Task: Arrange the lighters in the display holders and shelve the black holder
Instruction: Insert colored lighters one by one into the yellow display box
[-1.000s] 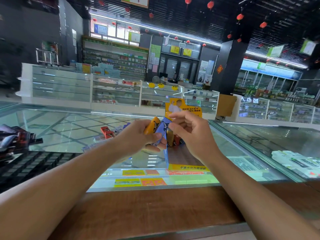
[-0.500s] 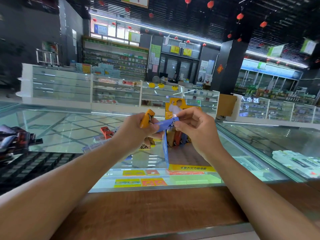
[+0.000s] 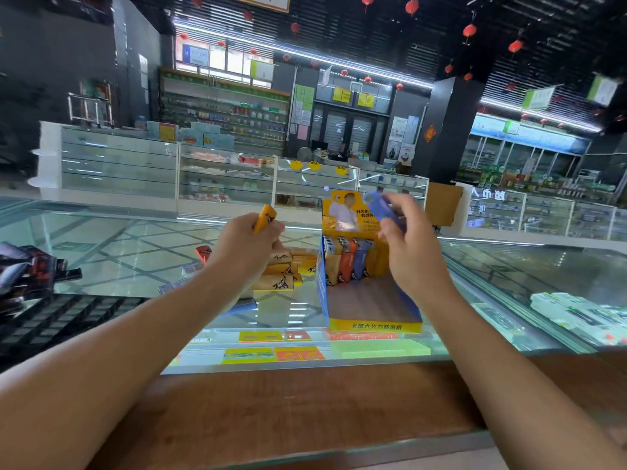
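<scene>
A yellow and blue cardboard display holder stands on the glass counter with several lighters upright in its back row. My right hand pinches a blue lighter above the holder's right side. My left hand grips an orange lighter left of the holder. A pile of loose tan and orange lighters lies on the glass beside my left hand. A black holder with many square slots sits at the left edge.
A heap of dark packets lies at the far left above the black holder. White and green boxes show at the right under the glass. A wooden ledge runs along the counter's near edge.
My right hand has pulled the blue lighter away from my left hand, up and to the right, over the yellow holder. My left hand keeps the orange lighter and has stayed roughly in place.
</scene>
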Tool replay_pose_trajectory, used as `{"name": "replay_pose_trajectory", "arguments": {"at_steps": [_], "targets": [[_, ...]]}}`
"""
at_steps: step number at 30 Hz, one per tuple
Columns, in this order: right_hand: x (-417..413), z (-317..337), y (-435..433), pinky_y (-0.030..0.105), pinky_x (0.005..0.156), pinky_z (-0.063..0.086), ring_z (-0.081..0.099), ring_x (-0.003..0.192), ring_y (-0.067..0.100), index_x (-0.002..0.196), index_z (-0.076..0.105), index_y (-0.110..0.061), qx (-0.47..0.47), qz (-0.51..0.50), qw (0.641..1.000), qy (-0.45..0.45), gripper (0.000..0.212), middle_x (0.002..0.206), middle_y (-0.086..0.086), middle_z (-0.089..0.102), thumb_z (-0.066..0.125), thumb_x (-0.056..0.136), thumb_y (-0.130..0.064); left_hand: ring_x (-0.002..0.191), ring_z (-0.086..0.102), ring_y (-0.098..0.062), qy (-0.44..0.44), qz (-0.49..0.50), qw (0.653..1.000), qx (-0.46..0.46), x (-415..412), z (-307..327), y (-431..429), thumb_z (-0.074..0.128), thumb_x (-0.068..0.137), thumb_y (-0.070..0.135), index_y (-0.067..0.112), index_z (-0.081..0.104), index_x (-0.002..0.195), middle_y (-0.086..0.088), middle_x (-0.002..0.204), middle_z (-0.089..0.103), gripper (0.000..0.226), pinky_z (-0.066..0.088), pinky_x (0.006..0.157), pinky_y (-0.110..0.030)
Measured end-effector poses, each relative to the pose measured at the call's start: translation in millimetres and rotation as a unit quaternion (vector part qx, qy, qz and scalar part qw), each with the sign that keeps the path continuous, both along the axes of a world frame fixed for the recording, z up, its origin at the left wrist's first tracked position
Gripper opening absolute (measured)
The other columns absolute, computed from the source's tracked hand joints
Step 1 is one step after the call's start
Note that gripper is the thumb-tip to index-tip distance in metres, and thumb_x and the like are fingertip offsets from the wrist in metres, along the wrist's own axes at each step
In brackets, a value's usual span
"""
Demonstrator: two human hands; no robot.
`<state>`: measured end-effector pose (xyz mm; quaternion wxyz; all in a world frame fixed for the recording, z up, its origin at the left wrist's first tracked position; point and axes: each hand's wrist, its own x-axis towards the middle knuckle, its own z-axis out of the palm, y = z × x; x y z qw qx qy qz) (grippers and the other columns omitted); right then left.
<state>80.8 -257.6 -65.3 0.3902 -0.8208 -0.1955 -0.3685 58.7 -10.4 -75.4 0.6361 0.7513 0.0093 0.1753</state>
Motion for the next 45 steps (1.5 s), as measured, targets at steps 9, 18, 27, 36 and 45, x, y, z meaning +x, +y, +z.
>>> {"name": "replay_pose_trajectory", "arguments": {"at_steps": [9, 18, 27, 36, 45], "targets": [[-0.8, -2.0, -7.1, 0.022, 0.077, 0.053, 0.069, 0.089, 0.008, 0.134, 0.056, -0.033, 0.052, 0.044, 0.997, 0.042, 0.044, 0.095, -0.004, 0.070, 0.064, 0.101, -0.005, 0.059, 0.058, -0.017, 0.044, -0.062, 0.997, 0.015, -5.0, 2.7, -6.1, 0.060, 0.100, 0.010, 0.017, 0.055, 0.106, -0.011, 0.089, 0.080, 0.010, 0.046, 0.050, -0.027], [8.9, -12.2, -9.9, 0.030, 0.074, 0.056, 0.068, 0.081, 0.005, 0.102, 0.075, -0.023, -0.030, -0.007, 0.999, 0.014, 0.013, 0.094, -0.008, 0.071, 0.076, 0.094, -0.013, 0.065, 0.067, -0.016, 0.020, -0.056, 0.995, 0.084, -11.5, 1.0, -5.2, 0.075, 0.091, 0.014, 0.016, 0.075, 0.094, -0.005, 0.079, 0.079, 0.004, 0.051, 0.059, -0.026], [7.4, -13.9, -8.9, 0.048, 0.070, 0.066, 0.077, 0.068, 0.020, 0.100, 0.069, -0.009, 0.041, 0.042, 0.991, 0.121, 0.008, 0.086, 0.004, 0.073, 0.069, 0.098, -0.001, 0.077, 0.064, -0.024, 0.022, -0.086, 0.994, 0.071, -13.9, 1.1, -4.9, 0.081, 0.089, 0.019, 0.016, 0.071, 0.100, -0.021, 0.098, 0.076, 0.015, 0.054, 0.075, -0.042], [8.0, -12.0, -7.5, 0.043, 0.071, 0.067, 0.078, 0.070, 0.028, 0.098, 0.063, -0.005, 0.097, 0.066, 0.979, 0.170, 0.011, 0.089, 0.011, 0.069, 0.060, 0.102, 0.005, 0.083, 0.072, -0.031, 0.000, -0.110, 0.992, 0.059, -17.3, 2.2, -6.4, 0.076, 0.093, 0.013, 0.022, 0.066, 0.112, -0.015, 0.092, 0.078, 0.023, 0.061, 0.085, -0.051], [10.6, -12.8, -10.2, 0.046, 0.073, 0.064, 0.071, 0.071, 0.015, 0.093, 0.062, -0.017, -0.085, -0.033, 0.990, 0.109, 0.012, 0.088, 0.001, 0.070, 0.065, 0.100, -0.008, 0.087, 0.077, -0.033, 0.020, -0.109, 0.994, 0.014, -17.6, 2.9, -6.6, 0.075, 0.093, 0.009, 0.013, 0.064, 0.111, -0.014, 0.092, 0.079, 0.021, 0.065, 0.073, -0.043]]}}
